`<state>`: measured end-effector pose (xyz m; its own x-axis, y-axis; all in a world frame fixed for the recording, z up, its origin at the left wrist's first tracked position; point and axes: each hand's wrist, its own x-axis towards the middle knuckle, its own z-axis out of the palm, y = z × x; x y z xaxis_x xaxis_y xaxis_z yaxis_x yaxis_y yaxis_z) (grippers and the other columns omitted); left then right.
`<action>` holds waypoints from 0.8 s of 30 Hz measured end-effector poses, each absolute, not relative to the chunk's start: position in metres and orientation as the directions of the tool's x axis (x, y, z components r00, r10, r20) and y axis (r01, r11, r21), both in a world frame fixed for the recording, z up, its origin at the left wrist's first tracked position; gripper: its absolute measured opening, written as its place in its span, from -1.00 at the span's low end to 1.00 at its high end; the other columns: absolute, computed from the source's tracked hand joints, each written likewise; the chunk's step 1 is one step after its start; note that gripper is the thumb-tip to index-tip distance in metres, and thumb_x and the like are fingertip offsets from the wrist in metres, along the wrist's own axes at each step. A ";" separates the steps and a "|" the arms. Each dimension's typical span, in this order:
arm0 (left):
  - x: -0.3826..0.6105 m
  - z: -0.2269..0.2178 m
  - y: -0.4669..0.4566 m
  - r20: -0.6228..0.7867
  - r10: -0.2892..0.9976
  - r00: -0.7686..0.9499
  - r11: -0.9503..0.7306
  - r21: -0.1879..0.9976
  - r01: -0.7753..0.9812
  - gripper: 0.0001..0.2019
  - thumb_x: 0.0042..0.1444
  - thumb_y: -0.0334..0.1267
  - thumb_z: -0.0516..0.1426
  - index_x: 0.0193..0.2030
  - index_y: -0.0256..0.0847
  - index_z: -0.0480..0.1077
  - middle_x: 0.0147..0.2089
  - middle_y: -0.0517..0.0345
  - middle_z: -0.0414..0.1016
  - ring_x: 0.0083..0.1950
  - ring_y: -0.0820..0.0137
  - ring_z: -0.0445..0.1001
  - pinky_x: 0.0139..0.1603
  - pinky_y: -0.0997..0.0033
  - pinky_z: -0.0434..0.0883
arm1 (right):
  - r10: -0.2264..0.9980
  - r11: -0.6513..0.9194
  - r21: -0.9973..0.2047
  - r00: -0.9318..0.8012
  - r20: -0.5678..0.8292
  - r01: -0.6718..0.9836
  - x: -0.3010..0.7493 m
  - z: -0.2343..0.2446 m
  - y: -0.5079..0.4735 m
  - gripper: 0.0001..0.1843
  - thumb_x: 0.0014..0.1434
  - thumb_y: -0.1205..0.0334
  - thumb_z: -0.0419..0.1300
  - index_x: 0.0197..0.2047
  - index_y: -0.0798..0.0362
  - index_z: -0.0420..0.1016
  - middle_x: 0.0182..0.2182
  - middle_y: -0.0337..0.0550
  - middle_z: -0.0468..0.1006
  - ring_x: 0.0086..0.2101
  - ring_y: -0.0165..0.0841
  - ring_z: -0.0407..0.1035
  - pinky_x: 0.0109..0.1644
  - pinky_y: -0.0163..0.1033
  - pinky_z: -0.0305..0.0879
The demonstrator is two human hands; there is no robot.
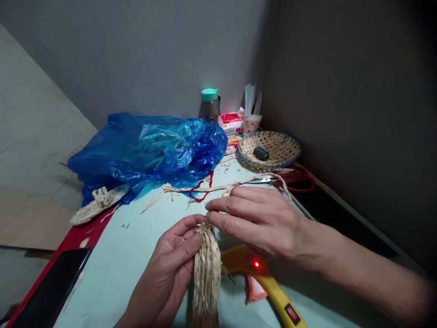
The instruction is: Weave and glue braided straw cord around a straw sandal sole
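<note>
A thick bundle of pale braided straw [207, 278] hangs upright in front of me. My left hand [172, 259] pinches it near its top between thumb and fingers. Over it reaches my right hand [262, 221], its fingertips pressed together at the bundle's top end; its thumb is hidden, so what it grips does not show. Just beyond lies a thin braided straw cord [191, 188], partly behind the right hand. A piece of red yarn [200, 198] crosses near it. Below the right hand rests a yellow glue gun [278, 294] with a glowing red light.
A blue plastic bag [146, 146] fills the back left, beside a straw piece [97, 207]. A phone [51, 287] lies front left. Further back are a bottle [210, 107], paper cup [252, 124] with sticks, and woven basket [280, 148] holding dark thread [261, 153]. Red-handled scissors [297, 181] lie right.
</note>
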<state>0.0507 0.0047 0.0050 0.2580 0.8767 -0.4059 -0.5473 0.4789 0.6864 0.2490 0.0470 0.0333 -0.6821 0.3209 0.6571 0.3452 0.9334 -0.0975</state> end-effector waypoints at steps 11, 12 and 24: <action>0.050 0.004 0.004 -0.384 0.905 0.184 0.425 0.794 -0.435 -0.78 0.07 -0.35 0.36 -0.12 -0.18 0.57 -0.24 0.09 0.64 -0.22 0.35 0.63 -0.15 0.47 0.52 | 0.626 0.764 -0.502 -0.653 0.425 0.406 0.248 0.040 0.040 -0.74 0.32 0.54 0.01 -0.15 0.25 0.54 -0.32 -0.09 0.44 -0.32 -0.31 0.30 -0.27 -0.22 0.18; 0.049 0.003 0.003 -0.378 0.909 0.174 0.416 0.803 -0.427 -0.78 0.05 -0.34 0.37 -0.14 -0.18 0.58 -0.26 0.09 0.64 -0.23 0.35 0.63 -0.17 0.48 0.52 | 0.629 0.760 -0.520 -0.646 0.434 0.391 0.249 0.040 0.041 -0.75 0.33 0.53 0.03 -0.15 0.24 0.55 -0.31 -0.09 0.46 -0.31 -0.32 0.32 -0.26 -0.23 0.20; 0.052 0.003 0.002 -0.371 0.926 0.074 0.369 0.845 -0.387 -0.72 -0.15 -0.30 0.48 -0.25 -0.21 0.63 -0.40 0.12 0.61 -0.36 0.38 0.60 -0.32 0.54 0.52 | 0.715 0.683 -0.634 -0.507 0.480 0.362 0.240 0.037 0.037 -0.84 0.23 0.53 0.19 -0.37 0.21 0.53 -0.43 -0.20 0.42 -0.40 -0.42 0.26 -0.32 -0.28 0.15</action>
